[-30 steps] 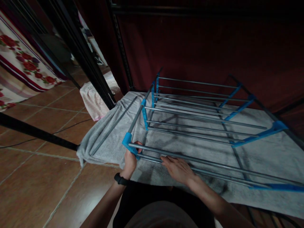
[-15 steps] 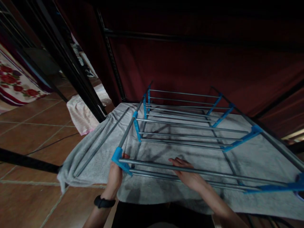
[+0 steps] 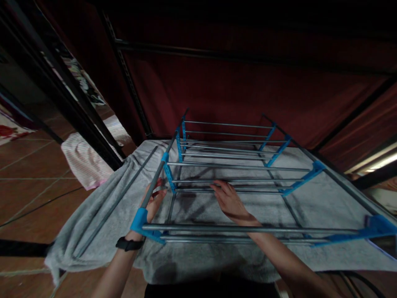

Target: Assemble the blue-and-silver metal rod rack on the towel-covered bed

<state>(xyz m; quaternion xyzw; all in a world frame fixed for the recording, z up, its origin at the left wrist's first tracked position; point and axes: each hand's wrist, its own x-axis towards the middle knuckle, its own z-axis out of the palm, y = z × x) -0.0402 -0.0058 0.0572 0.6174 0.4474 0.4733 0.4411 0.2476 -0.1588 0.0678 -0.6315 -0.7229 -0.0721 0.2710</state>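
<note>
A rack frame of grey metal tubes (image 3: 248, 229) and blue plastic brackets (image 3: 169, 176) lies on a grey blanket. My left hand (image 3: 154, 203) is beside the left side pole, near the front corner bracket (image 3: 139, 220), its fingers apart and partly behind the pole. A black band (image 3: 127, 244) circles that wrist. Reaching over the front tube, my right hand (image 3: 231, 203) has its fingers stretched out at the middle crossbars (image 3: 263, 181); whether the fingertips touch them I cannot tell. Neither hand visibly grips anything.
A loose grey tube (image 3: 118, 200) rests on the grey blanket (image 3: 198, 258) to the left. Dark metal posts (image 3: 82, 97) and a dark red curtain (image 3: 217, 87) stand behind. A striped cloth (image 3: 85, 159) lies on the left over the tiled floor (image 3: 34, 165).
My left hand has left the front corner bracket and moved forward along the side pole. My right hand has moved forward from the front tube to the middle crossbars. The view has shifted right.
</note>
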